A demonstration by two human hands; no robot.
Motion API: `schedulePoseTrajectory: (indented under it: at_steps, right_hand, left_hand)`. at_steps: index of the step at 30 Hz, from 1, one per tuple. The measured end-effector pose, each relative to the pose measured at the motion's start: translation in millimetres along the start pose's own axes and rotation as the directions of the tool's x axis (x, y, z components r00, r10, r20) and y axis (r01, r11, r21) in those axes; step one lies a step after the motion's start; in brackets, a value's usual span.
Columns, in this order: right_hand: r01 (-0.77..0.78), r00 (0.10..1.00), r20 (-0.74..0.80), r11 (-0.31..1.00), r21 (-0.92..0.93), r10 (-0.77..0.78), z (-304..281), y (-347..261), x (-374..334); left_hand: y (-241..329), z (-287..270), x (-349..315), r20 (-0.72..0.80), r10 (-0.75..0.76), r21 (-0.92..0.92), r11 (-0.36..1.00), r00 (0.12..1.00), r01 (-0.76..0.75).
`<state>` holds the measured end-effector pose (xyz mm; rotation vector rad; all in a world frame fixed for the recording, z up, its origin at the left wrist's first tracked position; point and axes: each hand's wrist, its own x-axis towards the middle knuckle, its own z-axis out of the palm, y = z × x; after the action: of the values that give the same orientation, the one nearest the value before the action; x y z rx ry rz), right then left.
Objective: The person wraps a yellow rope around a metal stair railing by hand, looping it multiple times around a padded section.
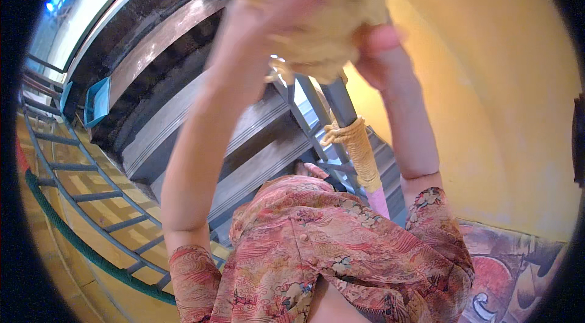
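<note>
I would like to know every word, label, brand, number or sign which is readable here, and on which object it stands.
None can be read.
The patterned clothing and painted surface show designs without legible words; the yellow bundle between left hand and right hand is blurred.

A pale-yel. bundle [323,30], roundish, rough-textured & blurry, was held up, hiding the gray rail's [340,105] upper pt.

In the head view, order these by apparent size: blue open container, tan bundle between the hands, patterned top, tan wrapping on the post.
1. Patterned top
2. Tan bundle, blurred, cut off above
3. Tan wrapping
4. Blue open container
</note>
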<state>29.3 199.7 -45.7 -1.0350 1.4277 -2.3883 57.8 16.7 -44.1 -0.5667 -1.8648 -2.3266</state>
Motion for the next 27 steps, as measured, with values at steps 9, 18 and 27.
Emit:
schedulePoseTrajectory:
  at_steps: [9,18,27]
  right_hand:
    - [-0.182,0.95,-0.234,0.976,0.123,0.207,-46,11,-70]
    - [0.005,0.845,-0.532,0.994,0.111,0.055,-127,33,-124]
    - [-0.751,0.584,-0.27,0.636,0.179,0.765,-110,111,-105]
  left_hand:
    - [1,40,-1,0.254,-0.121,0.252,0.966,0.96,0.055]
    - [-26,3,-25,-0.183,-0.184,0.378,0.894,0.966,0.242]
    - [-199,11,-70,-0.166,-0.614,-0.229,0.786,0.772,0.575]
